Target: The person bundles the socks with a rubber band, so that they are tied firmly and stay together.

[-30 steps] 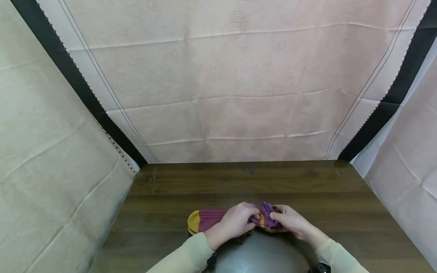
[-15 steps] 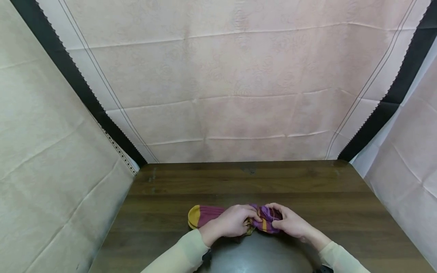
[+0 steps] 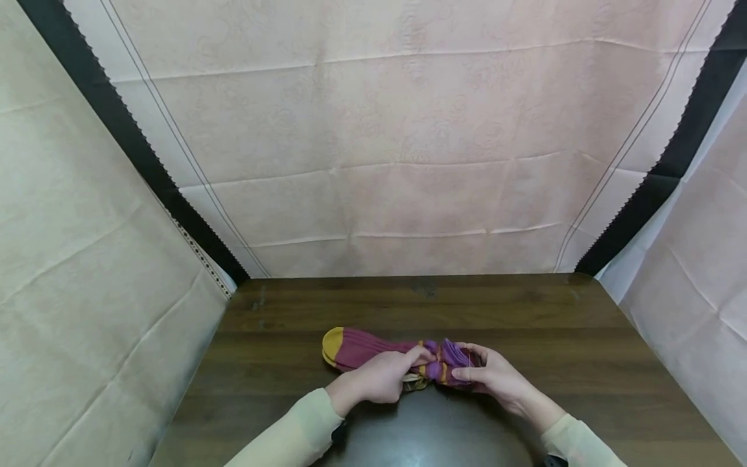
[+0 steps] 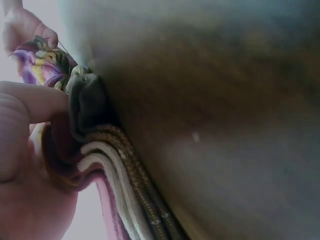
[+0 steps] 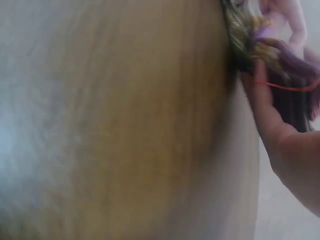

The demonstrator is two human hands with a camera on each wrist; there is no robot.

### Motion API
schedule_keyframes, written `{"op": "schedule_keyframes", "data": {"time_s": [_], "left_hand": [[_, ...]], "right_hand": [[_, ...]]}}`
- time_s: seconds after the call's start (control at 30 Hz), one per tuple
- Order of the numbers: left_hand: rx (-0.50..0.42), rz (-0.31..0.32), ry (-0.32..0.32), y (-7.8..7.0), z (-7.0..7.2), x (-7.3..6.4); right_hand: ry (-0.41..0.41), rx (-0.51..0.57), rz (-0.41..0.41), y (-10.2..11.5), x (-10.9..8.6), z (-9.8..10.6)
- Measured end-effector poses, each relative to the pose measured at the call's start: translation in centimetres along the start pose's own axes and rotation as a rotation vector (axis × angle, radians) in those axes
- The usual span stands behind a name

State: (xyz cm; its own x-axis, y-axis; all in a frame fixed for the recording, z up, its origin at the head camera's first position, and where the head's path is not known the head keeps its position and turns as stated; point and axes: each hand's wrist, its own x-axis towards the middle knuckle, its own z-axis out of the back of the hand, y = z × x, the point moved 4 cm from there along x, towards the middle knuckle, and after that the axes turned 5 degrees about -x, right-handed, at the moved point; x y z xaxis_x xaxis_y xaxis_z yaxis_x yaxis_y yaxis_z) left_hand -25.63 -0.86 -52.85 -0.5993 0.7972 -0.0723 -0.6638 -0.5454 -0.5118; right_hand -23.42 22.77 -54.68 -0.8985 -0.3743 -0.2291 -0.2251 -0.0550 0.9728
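A bundle of stacked socks (image 3: 367, 347) lies across the near part of the table, the top one maroon with a yellow toe and a purple-and-orange cuff. My left hand (image 3: 376, 376) grips the bundle near its middle. In the left wrist view the sock layers (image 4: 117, 170) show brown, cream, pink and dark edges beneath my curled fingers. My right hand (image 3: 498, 379) holds the gathered cuff end between thumb and fingers. A thin orange-red elastic band (image 5: 285, 88) runs from my right thumb across the cuffs in the right wrist view; its far side is hidden.
The dark wood table (image 3: 408, 308) extends behind and to both sides of the hands. Pale creased fabric walls (image 3: 379, 162) with black edge strips rise at the back and sides. A glossy light reflection lies on the table's near part.
The toe end of the sock bundle has moved up and away from me. My left hand has shifted left along it. My right hand has changed its hold around the cuff end.
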Motion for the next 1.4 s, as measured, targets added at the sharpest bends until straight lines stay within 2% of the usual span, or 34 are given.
{"op": "schedule_keyframes", "data": {"time_s": [0.07,0.23,0.43,0.57,0.7,0.8,0.93,1.27,1.33,1.4], "left_hand": [[-0.033,0.013,0.0,0.2,0.3,0.0],[-0.006,-0.017,0.001,0.0,0.8,0.3],[-0.003,-0.019,0.017,0.1,0.6,0.7],[-0.019,-0.019,0.027,0.2,0.5,0.8],[-0.036,-0.016,0.021,0.1,0.5,0.9],[-0.024,-0.009,-0.001,-0.2,0.7,1.2],[0.068,0.008,-0.026,-1.1,0.9,1.7],[0.408,0.01,-0.058,-3.4,0.4,2.8],[0.435,0.009,-0.05,-3.5,0.4,2.8],[0.419,0.013,-0.043,-3.4,0.4,2.8]], "right_hand": [[-0.044,0.022,0.002,-0.2,0.3,0.1],[-0.07,0.006,0.006,-0.7,0.4,0.5],[0.018,-0.143,0.004,-0.1,0.2,0.9],[0.06,-0.269,0.042,0.3,0.4,0.8],[0.062,-0.389,0.094,0.3,0.6,0.7],[0.059,-0.412,0.14,0.3,0.6,0.6],[0.054,-0.397,0.171,0.4,0.6,0.4],[0.136,-0.31,0.075,1.5,0.7,-0.3],[0.156,-0.306,0.061,1.8,0.6,-0.5],[0.174,-0.313,0.064,1.9,0.6,-0.8]]}}
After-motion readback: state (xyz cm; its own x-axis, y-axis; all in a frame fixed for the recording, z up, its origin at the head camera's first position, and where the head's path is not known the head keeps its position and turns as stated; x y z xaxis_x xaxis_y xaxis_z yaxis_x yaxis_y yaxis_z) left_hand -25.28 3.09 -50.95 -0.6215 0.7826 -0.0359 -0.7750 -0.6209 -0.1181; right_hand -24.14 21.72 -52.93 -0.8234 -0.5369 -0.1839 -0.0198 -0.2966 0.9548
